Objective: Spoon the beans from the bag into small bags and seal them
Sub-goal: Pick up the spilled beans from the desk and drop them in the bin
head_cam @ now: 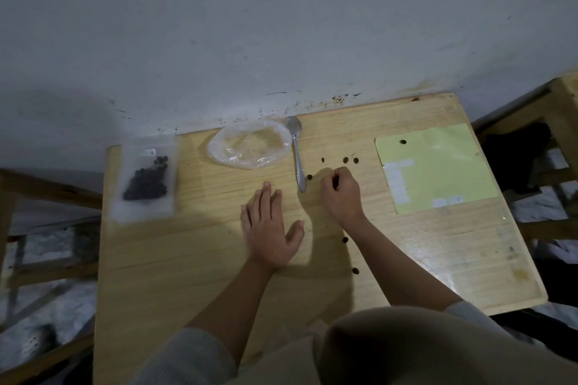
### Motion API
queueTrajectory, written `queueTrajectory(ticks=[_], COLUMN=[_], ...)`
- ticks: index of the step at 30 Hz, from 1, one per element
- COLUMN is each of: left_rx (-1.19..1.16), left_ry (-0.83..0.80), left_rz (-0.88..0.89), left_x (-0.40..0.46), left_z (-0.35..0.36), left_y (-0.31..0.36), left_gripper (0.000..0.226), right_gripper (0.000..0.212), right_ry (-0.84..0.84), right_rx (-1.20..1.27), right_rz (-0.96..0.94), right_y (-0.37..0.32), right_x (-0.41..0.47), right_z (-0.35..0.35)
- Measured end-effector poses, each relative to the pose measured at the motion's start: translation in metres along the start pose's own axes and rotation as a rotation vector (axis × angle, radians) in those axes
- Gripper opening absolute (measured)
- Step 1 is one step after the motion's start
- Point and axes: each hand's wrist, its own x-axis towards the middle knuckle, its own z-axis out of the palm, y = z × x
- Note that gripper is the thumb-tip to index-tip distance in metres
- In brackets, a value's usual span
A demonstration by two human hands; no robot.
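**Loose beans on a wooden table**

A metal spoon (297,153) lies on the pale wood table (194,259). Left of it sit a crinkled clear bag (249,145) and, further left, a frosted pouch (146,175) of dark beans. The left hand (271,230) presses flat, fingers straight. Right of the spoon, the right hand (341,194) is curled; whether it pinches a bean is unclear. Round beans (345,160) lie scattered beside a yellow sheet (438,166).

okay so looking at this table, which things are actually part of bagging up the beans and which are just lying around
Part of the job:
small bag with beans
clear plastic bag, open
spoon
loose beans scattered on the table
right hand, fingers curled near a bean
left hand, flat on the table

Just lying about:
yellow sheet
wooden frame beside the table
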Motion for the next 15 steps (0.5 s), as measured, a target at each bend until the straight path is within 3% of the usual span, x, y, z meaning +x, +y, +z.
queueTrajectory(ticks=[4, 9, 13, 15], left_rx=[0.001, 0.003, 0.003, -0.004], left_ry=[0.003, -0.001, -0.002, 0.002], left_rz=[0.007, 0.008, 0.008, 0.006], left_x=[0.0003, -0.0001, -0.0002, -0.0001], left_z=[0.0002, -0.0004, -0.0002, -0.0003], left_y=[-0.0007, -0.0010, -0.0013, -0.0010], left_gripper=[0.078, 0.079, 0.078, 0.078], right_gripper=[0.010, 0.025, 0.036, 0.026], right_ry=[-0.057, -0.072, -0.008, 0.007], right_rx=[0.089, 0.222, -0.005, -0.110], right_rz=[0.091, 0.163, -0.036, -0.157], right_y=[-0.0008, -0.0030, 0.0005, 0.0011], right_x=[0.0025, 0.0054, 0.0080, 0.0083], right_z=[0.0016, 0.0038, 0.0063, 0.0063])
